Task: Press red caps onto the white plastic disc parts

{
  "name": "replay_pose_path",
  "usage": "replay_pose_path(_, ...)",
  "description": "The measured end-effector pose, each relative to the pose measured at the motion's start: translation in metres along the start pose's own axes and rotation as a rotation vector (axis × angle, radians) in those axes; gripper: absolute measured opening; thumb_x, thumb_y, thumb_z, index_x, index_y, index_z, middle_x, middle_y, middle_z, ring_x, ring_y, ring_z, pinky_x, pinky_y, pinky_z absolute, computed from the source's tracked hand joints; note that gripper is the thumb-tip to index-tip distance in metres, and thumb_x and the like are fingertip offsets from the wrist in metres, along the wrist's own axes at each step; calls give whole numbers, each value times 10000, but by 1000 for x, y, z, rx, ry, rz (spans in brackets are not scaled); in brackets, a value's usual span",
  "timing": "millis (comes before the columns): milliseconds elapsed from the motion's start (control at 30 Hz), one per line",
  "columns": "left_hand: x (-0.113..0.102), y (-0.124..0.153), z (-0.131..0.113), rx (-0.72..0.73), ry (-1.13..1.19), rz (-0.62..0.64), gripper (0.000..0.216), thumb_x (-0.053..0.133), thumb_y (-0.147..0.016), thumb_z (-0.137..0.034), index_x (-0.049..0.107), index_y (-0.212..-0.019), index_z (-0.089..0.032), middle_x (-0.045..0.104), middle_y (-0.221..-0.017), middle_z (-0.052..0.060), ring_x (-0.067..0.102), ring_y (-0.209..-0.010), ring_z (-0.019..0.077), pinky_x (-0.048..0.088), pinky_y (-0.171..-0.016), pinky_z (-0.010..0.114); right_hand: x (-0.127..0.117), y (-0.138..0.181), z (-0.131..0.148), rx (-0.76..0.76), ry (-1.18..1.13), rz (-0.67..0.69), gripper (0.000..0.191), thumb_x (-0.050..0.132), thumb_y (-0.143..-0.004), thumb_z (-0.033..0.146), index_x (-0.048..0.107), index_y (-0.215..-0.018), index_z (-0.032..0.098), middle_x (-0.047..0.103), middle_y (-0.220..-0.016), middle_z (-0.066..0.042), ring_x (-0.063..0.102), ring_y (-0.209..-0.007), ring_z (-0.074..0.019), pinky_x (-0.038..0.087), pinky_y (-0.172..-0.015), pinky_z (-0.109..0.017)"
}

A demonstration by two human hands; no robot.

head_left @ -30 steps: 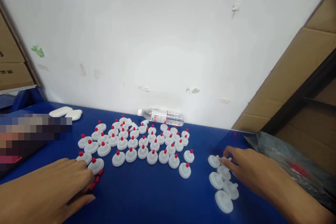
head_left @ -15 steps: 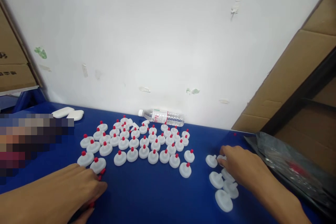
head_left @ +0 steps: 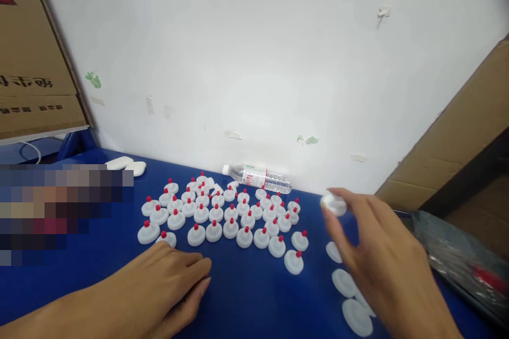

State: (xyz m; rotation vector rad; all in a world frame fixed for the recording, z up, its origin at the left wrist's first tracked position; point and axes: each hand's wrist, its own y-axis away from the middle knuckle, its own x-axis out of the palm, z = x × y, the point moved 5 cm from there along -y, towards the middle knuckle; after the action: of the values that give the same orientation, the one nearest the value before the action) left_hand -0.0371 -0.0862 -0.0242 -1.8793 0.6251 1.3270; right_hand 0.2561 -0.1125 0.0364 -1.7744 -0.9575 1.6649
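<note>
My right hand (head_left: 374, 243) is raised over the right side of the table, its thumb and fingers pinching a white round plastic cap (head_left: 336, 204). Below it lie several similar white caps (head_left: 357, 318) without red tips, partly covered by the hand. My left hand (head_left: 175, 280) is low at the left, fingers curled together; whatever it may hold is hidden. Just beyond its knuckles stands a white cap with a red tip (head_left: 166, 238). Many more red-tipped white caps (head_left: 230, 229) stand in loose rows across the middle.
A clear plastic bottle (head_left: 258, 178) lies against the white wall (head_left: 246, 63). Two white oval pieces (head_left: 135, 169) lie at the back left of the blue table (head_left: 254, 296). Cardboard (head_left: 449, 127) and a dark plastic bag (head_left: 453, 249) border the right side; a carton (head_left: 35, 53) stands left.
My right hand has lifted a white cap from the group on the right. My left hand has moved rightward, away from the small red pieces beside it. The view has shifted left.
</note>
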Motion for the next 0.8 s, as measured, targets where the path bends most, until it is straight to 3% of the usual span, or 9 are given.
replay_pose_path(100,2,0,0,-13,89,73,268,359,-1100,-245,608,-1007,-280,718,-877,-37,695,-724,159,489,-709,286,-2,6,41,-181,-156,-50,362,464,-1114,348,595,-1374,133,685,-1120,-131,698,-988,-241,569,-869,-355)
replay_pose_path(200,3,3,0,-23,97,10,183,409,-1123,-307,590,-1154,-310,739,-971,-58,719,-779,146,511,-735,264,4,22,80,-403,-275,-37,333,511,-1097,275,626,-1336,72,713,-1019,-112,714,-915,-214,591,-807,-306)
replay_pose_path(267,1,2,-3,17,80,-50,179,401,-1148,-337,572,-1198,-323,748,-990,-75,730,-791,129,515,-735,242,8,34,98,-470,-341,-42,323,472,-1113,288,674,-1249,75,714,-916,-77,715,-812,-195,590,-749,-295)
replay_pose_path(467,-12,-2,-23,191,-69,-164,406,150,-1194,-345,552,-1192,-291,773,-968,-60,751,-771,107,510,-705,244,21,53,114,-453,-374,-12,345,447,-1118,318,709,-1195,107,698,-862,-46,710,-748,-183,583,-710,-292)
replay_pose_path(700,-10,-1,-30,209,-74,-153,477,106,-1193,-328,577,-1138,-277,778,-909,-64,743,-721,111,499,-667,282,21,48,118,-425,-401,-41,469,349,-1150,407,725,-1031,152,706,-782,-13,709,-661,-160,564,-646,-284)
replay_pose_path(800,-12,-4,-35,202,-58,-178,543,74,-1191,-347,592,-1049,-269,772,-859,-78,720,-643,92,481,-612,282,20,48,118,-395,-434,-97,528,332,-1146,502,719,-1000,174,772,-858,0,758,-732,-157,574,-669,-274)
